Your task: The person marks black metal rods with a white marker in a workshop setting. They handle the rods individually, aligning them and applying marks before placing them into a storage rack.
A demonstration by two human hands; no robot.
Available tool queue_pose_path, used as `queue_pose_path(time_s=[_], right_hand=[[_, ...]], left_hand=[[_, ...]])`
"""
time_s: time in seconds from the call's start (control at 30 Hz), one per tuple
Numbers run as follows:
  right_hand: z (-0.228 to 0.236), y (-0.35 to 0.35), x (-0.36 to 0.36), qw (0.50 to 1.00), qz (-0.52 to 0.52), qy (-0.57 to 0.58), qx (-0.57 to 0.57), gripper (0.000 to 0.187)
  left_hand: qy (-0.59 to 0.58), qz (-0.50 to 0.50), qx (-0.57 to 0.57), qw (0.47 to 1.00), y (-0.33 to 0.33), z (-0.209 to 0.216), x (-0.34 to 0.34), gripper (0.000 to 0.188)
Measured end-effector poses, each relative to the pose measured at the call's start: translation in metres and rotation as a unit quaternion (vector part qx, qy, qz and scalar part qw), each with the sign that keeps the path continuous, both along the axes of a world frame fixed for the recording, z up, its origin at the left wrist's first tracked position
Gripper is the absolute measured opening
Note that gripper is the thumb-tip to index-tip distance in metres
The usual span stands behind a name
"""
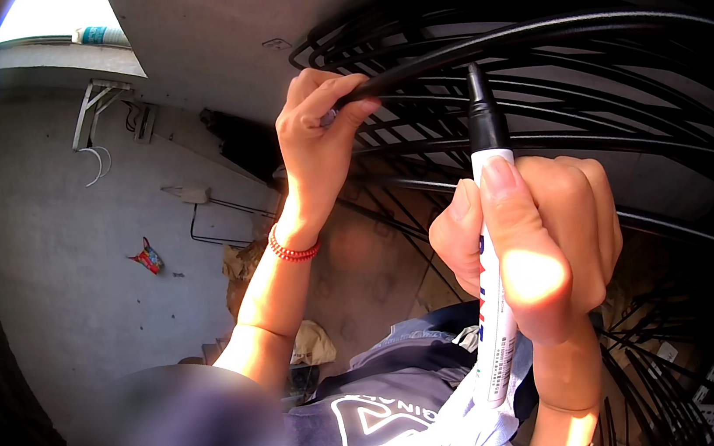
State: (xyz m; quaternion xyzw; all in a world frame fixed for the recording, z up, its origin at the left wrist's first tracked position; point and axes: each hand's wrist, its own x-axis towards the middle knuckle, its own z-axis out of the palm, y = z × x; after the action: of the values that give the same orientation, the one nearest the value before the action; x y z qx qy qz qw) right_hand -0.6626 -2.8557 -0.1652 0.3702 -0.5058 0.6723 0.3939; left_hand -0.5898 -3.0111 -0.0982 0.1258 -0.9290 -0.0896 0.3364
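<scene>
My left hand point(315, 122) is closed in a pinch round the left end of a thick black tube point(529, 34), which curves away to the right. A small pale patch shows between those fingers, too little to name. A red beaded bracelet point(293, 250) circles the left wrist. Closer to me, my right hand point(544, 237) grips a white marker pen point(496, 295) between thumb and fingers. The pen stands nearly upright, its tapered black top pointing up just below the tube. Whether the top touches the tube, I cannot tell.
Many black tubes point(624, 96) hang in a large bundle behind the hands and to the right. More dark thin rods point(658, 391) lie at the lower right. A white bracket point(93, 108) is fixed to the grey wall point(53, 258) on the left.
</scene>
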Motion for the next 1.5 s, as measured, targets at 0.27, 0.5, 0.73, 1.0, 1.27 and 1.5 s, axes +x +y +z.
queue_pose_path(time_s=[0.27, 0.5, 0.73, 1.0, 1.27, 1.5], right_hand=[[0.0, -0.001, -0.002, 1.0, -0.017, 0.006, 0.02, 0.038], [0.001, 0.001, 0.0, 1.0, -0.013, -0.005, 0.012, 0.039], [0.001, 0.018, 0.015, 0.994, 0.103, 0.015, -0.043, 0.024], [-0.004, 0.018, 0.047, 0.987, 0.153, 0.019, -0.052, 0.021], [-0.002, 0.047, 0.062, 0.991, 0.133, -0.015, -0.019, 0.014], [0.01, 0.072, 0.051, 0.99, 0.136, -0.022, 0.028, 0.021]], left_hand=[[-0.002, 0.003, 0.005, 1.0, 0.001, -0.002, 0.0, 0.018], [0.001, 0.004, 0.003, 1.0, 0.001, -0.003, 0.001, 0.018], [-0.011, 0.0, -0.011, 1.0, 0.006, 0.004, 0.003, 0.02], [-0.014, -0.035, -0.015, 0.999, -0.001, 0.001, 0.006, 0.018], [-0.012, -0.034, -0.012, 0.999, 0.005, 0.008, 0.009, 0.019], [-0.008, -0.034, 0.011, 0.999, 0.003, 0.014, 0.006, 0.019]])
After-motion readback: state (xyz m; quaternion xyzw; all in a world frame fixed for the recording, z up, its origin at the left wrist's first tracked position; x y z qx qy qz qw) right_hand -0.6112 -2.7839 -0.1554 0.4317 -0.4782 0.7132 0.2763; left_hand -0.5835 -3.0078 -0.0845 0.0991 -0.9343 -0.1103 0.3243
